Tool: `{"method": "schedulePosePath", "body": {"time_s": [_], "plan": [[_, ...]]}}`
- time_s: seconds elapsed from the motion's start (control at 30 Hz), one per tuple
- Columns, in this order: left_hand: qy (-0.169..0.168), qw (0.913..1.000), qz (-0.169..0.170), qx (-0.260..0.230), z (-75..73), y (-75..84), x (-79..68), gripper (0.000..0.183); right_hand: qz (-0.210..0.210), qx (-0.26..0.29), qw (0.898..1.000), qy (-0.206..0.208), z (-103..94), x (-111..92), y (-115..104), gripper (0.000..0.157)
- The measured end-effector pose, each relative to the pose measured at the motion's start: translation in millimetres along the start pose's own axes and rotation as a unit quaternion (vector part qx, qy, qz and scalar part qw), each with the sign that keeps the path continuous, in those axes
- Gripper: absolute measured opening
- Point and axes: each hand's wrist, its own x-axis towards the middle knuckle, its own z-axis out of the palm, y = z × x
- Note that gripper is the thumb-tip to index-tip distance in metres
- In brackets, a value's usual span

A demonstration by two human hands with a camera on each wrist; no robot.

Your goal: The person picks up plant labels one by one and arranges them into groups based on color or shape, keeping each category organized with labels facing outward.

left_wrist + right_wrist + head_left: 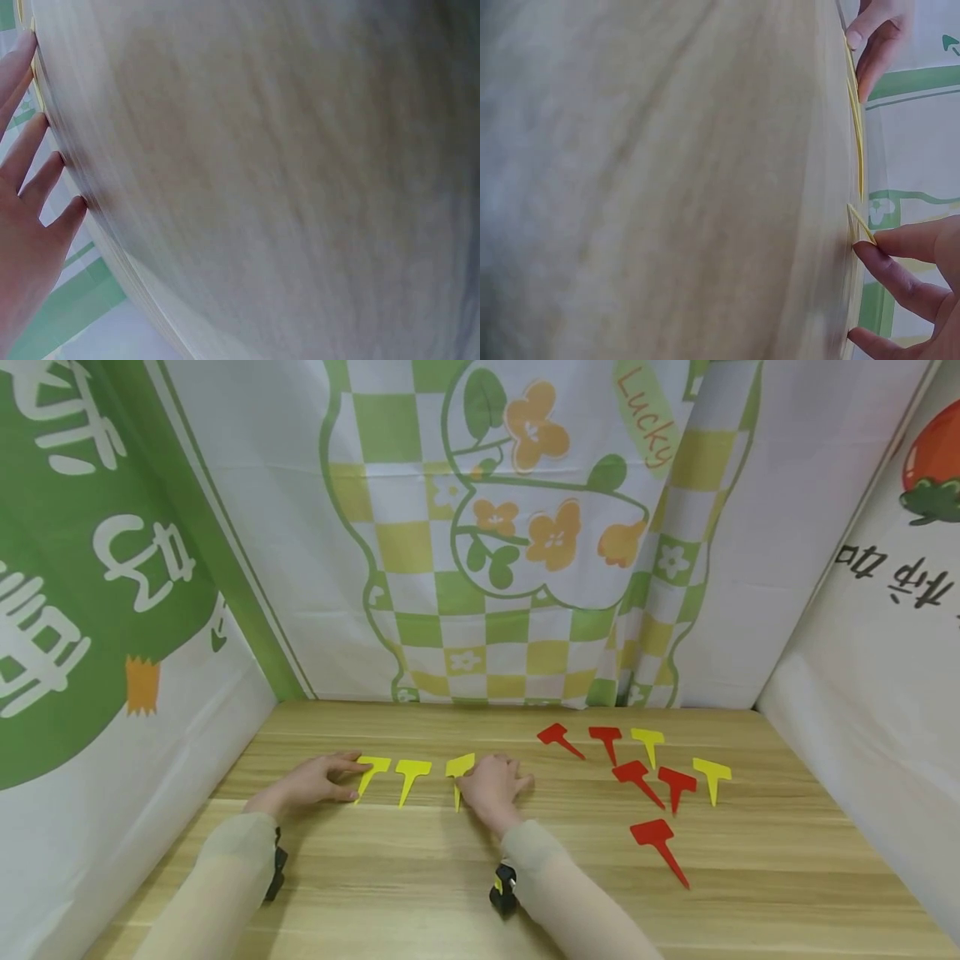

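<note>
Three yellow T-shaped plant labels lie in a row at the left of the table in the head view. My left hand [315, 781] rests beside the leftmost yellow label [377, 765], its fingertips touching that label's left edge. The left wrist view shows those fingers [34, 146] spread and fairly straight on the tabletop. The middle yellow label [412, 768] lies untouched. My right hand [491, 789] pinches the third yellow label [459, 766] between thumb and finger. In the right wrist view this label [862, 225] is tilted, one edge raised off the table.
To the right on the wooden table [390, 877] lie several red labels [652, 832] and two more yellow ones, one yellow label [648, 737] at the back and another yellow label [712, 769] farther right. A patterned curtain [510, 635] hangs behind the table.
</note>
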Motion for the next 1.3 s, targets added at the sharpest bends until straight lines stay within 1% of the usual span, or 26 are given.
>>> {"method": "schedulePosePath", "body": {"time_s": [0.13, 0.37, 0.57, 0.9, 1.17, 1.3], "plan": [[0.0, 1.0, 0.0, -0.001, 0.1, -0.8, 0.7, 0.057, 0.004, -0.011, 1.0, 0.005, 1.6, 1, -2, 0.041], [-0.001, 1.0, 0.008, -0.004, 0.0, -0.8, 0.5, 0.057, 0.011, -0.018, 1.0, 0.012, 3.2, -1, -7, 0.043], [-0.001, 1.0, 0.002, -0.005, 0.1, -0.6, 0.8, 0.057, 0.011, -0.031, 0.999, 0.018, 4.3, -2, -10, 0.046], [-0.001, 0.9997, -0.018, -0.016, -0.2, 4.3, 0.3, 0.056, 0.01, -0.021, 0.999, 0.026, 10.2, -1, -12, 0.046], [-0.002, 0.9997, -0.018, -0.019, -1.2, 6.9, -0.4, 0.055, 0.009, -0.009, 0.999, 0.032, 10.4, -1, -12, 0.043], [-0.003, 0.9997, -0.018, -0.017, -1.0, 5.0, -0.2, 0.055, 0.014, -0.013, 0.999, 0.032, 11.3, 0, -13, 0.046]]}}
